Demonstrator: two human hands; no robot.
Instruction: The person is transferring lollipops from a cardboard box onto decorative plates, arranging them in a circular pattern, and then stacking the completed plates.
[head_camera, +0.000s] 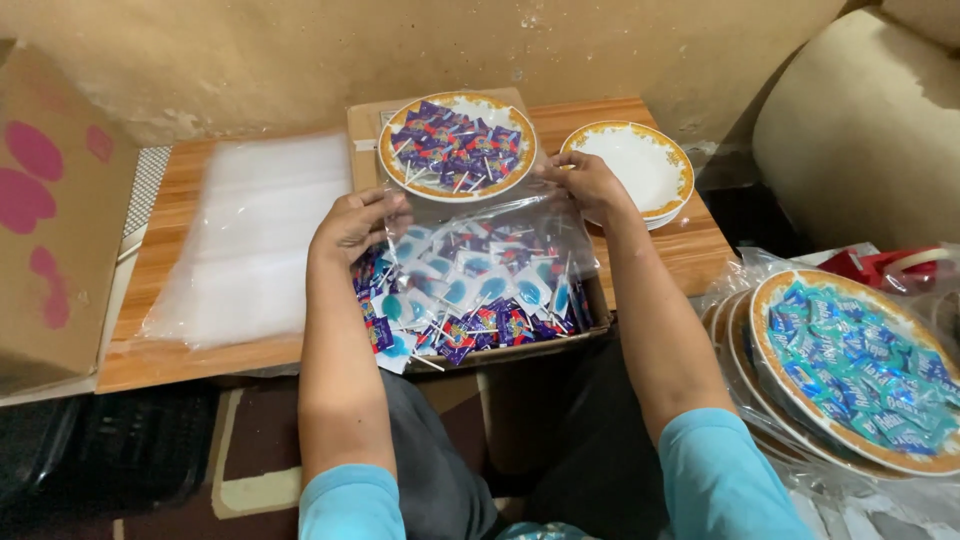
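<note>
Both hands are up at the far end of the clear plastic bag (490, 215), which is stretched over the open cardboard box (520, 350) of wrapped lollipops (470, 300) right in front of the person. The left hand (355, 225) grips the bag's left edge, fingers (385, 215) curled and pressed together on the film. The right hand (590, 185) has the right edge, fingers (557, 170) pinching the plastic near its top corner. The bag's mouth sits right at the near rim of the plate of purple-wrapped lollipops (457, 145), a gold-rimmed plate resting on the box's far flap. Whether the rim is already inside the bag, I cannot tell.

Just right of it on the wooden bench (690, 250) there is an empty gold-rimmed plate (635, 165), stacked on at least 1 more. Left of the box lies a flat stack of clear bags (255, 235). Further left stands a cardboard panel with pink blotches (50, 200). Down at the right, well apart from the hands, a plate of blue-wrapped sweets (860, 365) sits wrapped in plastic on top of other plates, with a red tape dispenser (885, 265) just behind it.
</note>
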